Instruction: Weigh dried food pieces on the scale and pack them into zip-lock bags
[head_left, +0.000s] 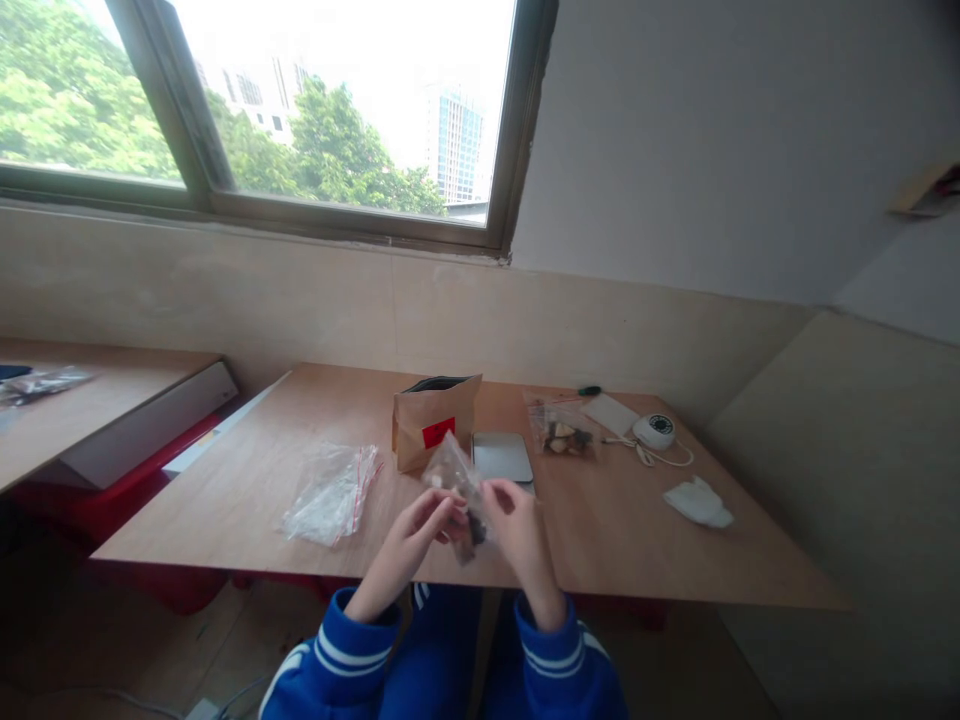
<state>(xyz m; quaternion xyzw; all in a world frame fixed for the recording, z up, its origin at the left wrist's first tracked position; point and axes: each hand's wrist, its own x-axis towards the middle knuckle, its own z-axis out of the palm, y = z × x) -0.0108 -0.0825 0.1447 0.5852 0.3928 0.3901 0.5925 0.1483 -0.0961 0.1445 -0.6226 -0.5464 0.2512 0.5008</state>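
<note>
Bag (459,470) at lower center is pinched by left hand (421,524) and right hand (520,522); if unsealed, one sloppy tilt could dump the dark bits (477,529).

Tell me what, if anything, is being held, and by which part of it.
A clear plastic bag with dark pieces inside: the left grip pinches its left side, the right grip its right side. Blur hides the exact finger contact.
</note>
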